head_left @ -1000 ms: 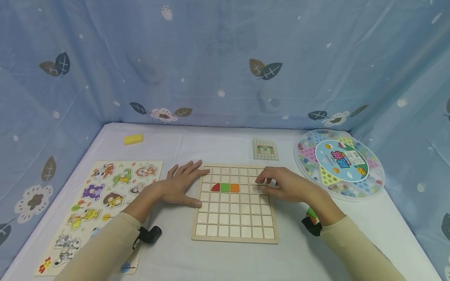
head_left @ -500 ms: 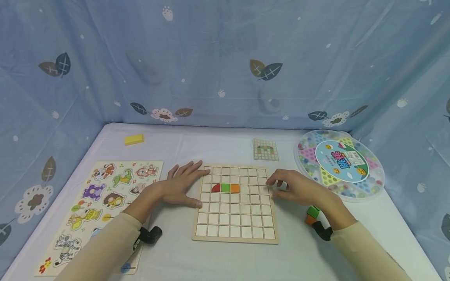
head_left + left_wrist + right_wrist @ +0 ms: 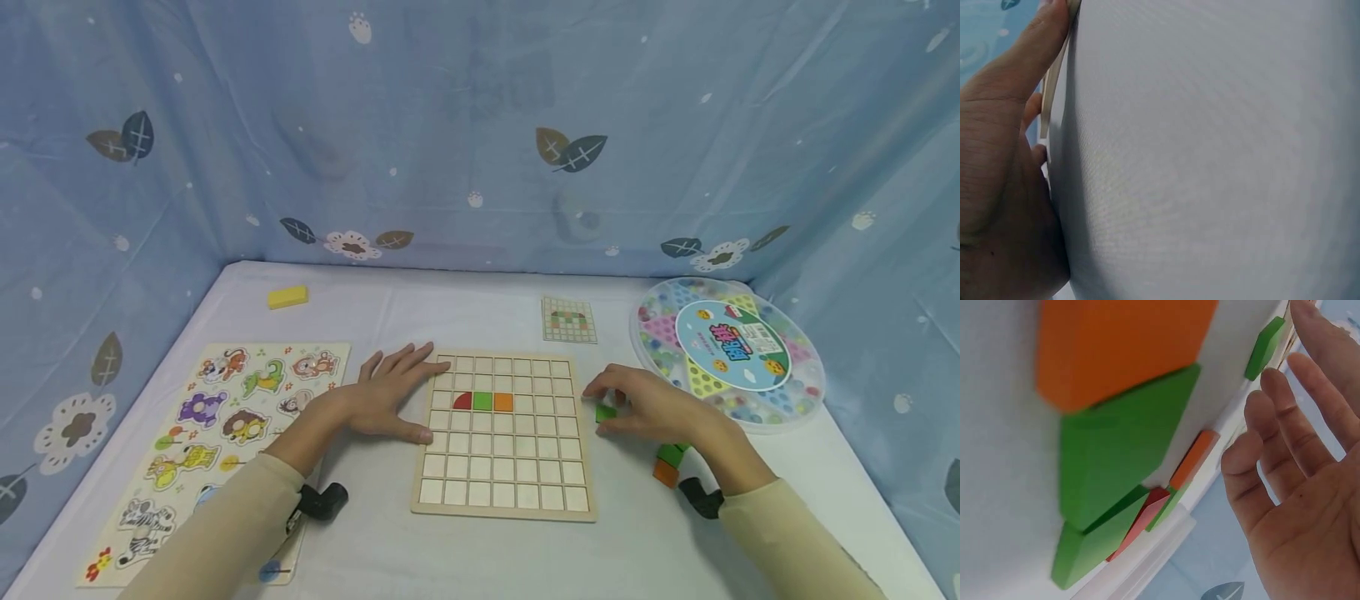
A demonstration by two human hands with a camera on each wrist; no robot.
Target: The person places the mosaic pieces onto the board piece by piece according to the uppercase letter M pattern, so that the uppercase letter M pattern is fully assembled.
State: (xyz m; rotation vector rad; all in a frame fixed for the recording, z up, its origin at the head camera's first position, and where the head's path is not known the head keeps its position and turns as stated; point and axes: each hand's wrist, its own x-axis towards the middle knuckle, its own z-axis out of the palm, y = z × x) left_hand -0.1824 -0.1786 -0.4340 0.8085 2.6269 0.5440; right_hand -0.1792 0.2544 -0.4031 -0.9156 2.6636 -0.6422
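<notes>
A wooden grid board [image 3: 503, 508] lies mid-table, holding a red quarter-round piece [image 3: 463, 402], a green square piece [image 3: 483, 402] and an orange square piece [image 3: 503, 403] side by side in one row. My left hand [image 3: 386, 400] rests along the board's left edge, fingers spread, thumb near the rim. Right of the board, my right hand [image 3: 648, 404] is bent loosely over a loose green block [image 3: 606, 413], which shows between thumb and fingers. In the right wrist view that green block [image 3: 1264, 349] lies on the table by the fingertips, without a visible grip.
Under the right wrist are more loose blocks: an orange block [image 3: 1129, 350], green ones and a red one. A pattern card [image 3: 569, 320] lies behind the board, a round marble game box [image 3: 806, 371] at right. An animal puzzle [image 3: 247, 471] and a yellow block [image 3: 288, 297] are at left.
My right hand has moved right, off the board's right edge and over the green block, uncovering that block and others near the wrist. My left hand stays put.
</notes>
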